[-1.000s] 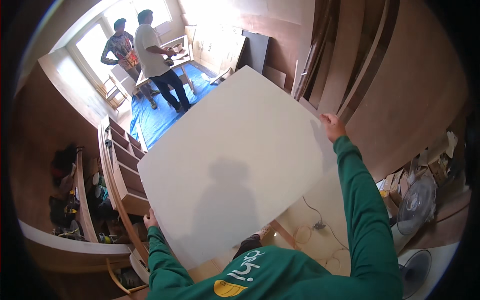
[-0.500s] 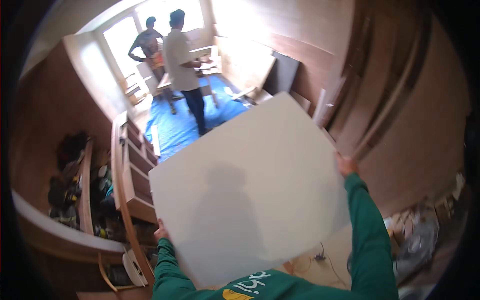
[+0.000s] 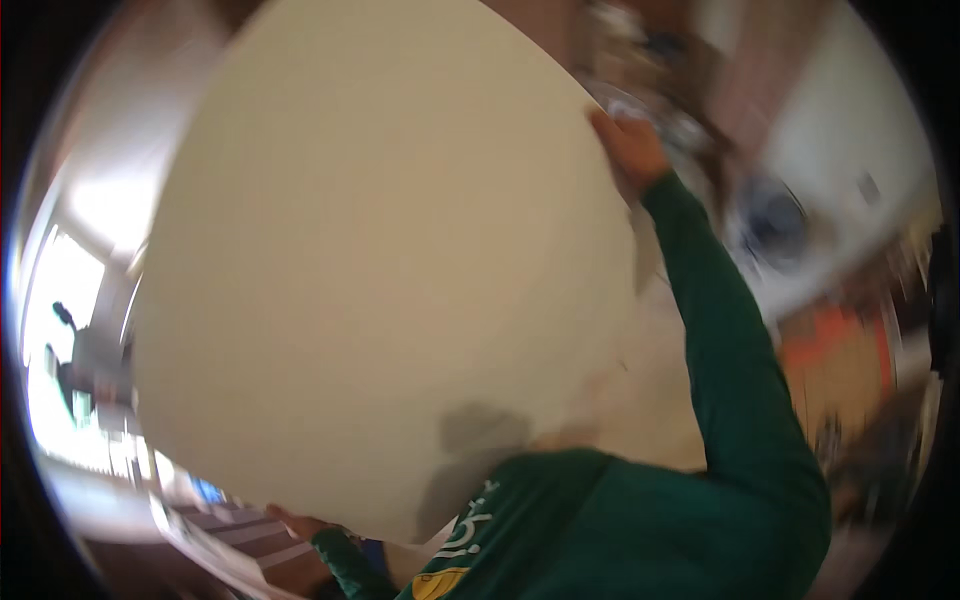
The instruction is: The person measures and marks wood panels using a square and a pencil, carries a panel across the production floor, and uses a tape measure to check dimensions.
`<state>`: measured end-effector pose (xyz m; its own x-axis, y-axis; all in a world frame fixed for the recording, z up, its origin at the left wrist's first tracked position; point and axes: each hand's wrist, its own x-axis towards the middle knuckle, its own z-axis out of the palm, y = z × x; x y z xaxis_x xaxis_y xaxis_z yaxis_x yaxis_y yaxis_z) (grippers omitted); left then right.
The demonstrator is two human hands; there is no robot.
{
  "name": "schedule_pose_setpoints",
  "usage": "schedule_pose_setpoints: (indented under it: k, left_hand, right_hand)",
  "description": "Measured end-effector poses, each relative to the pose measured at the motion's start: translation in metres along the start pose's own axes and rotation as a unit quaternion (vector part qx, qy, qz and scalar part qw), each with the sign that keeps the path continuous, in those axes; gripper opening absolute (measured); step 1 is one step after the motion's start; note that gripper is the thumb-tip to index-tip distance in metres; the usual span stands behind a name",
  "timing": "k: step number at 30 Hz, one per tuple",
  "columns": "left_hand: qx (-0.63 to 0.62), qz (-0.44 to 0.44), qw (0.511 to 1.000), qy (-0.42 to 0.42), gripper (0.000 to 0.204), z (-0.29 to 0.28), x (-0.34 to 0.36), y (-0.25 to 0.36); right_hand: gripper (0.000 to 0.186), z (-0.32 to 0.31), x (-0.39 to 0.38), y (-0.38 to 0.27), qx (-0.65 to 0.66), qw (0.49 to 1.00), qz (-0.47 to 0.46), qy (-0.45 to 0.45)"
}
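- Far left of the left hand, and ahead of it, a bright window [image 3: 65, 300] stands with a blurred grey shape, perhaps a person, in front of it.
- The left edge of the cream panel [image 3: 370, 240] bows just inside that window side, and a narrow strip of the room shows between the two.
- Just left of the left hand, a small blue patch [image 3: 207, 490] peeps out past the panel's lower-left edge.
- Below and beside the left hand lies a brown compartmented unit [image 3: 235, 540] with a pale rim, near the panel's edge on that side.
- The left hand [image 3: 298, 524] is partly closed at the panel's lower-left edge, holding it there; the fingers underneath are hidden.
- The panel fills the space between the two hands, its broad face toward the wearer and its far end running out of view. A shadow [image 3: 485, 430] falls across its near part.
- The right hand [image 3: 632, 150] is closed around the panel's right edge, farther from the body than the left.
- Beside the right forearm, the panel's near-right border blends into a pale surface, so its line there is unclear.
- Beyond the right hand sits blurred clutter [image 3: 665, 75], close to the panel's edge.
- Farther right are a round bluish object [image 3: 775, 225] and, nearer the body, an orange-and-brown patch [image 3: 835, 360], both apart from the panel.
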<state>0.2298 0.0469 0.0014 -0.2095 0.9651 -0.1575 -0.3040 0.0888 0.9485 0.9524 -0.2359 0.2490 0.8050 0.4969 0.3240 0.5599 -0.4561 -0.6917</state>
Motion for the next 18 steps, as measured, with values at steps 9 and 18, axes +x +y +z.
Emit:
schedule_pose_setpoints:
  k: [9,18]
  left_hand:
    - [-0.022,-0.187,0.947,-0.261,0.094,0.239,-0.283,-0.107]
    - [0.091,-0.349,0.717,-0.596,0.063,0.398,-0.646,-0.331]
  right_hand:
    - [0.071,-0.497,-0.305,0.106,-0.117,0.935,0.173,0.286]
    - [0.074,-0.664,-0.573,0.129,-0.344,0.776,0.229,0.476]
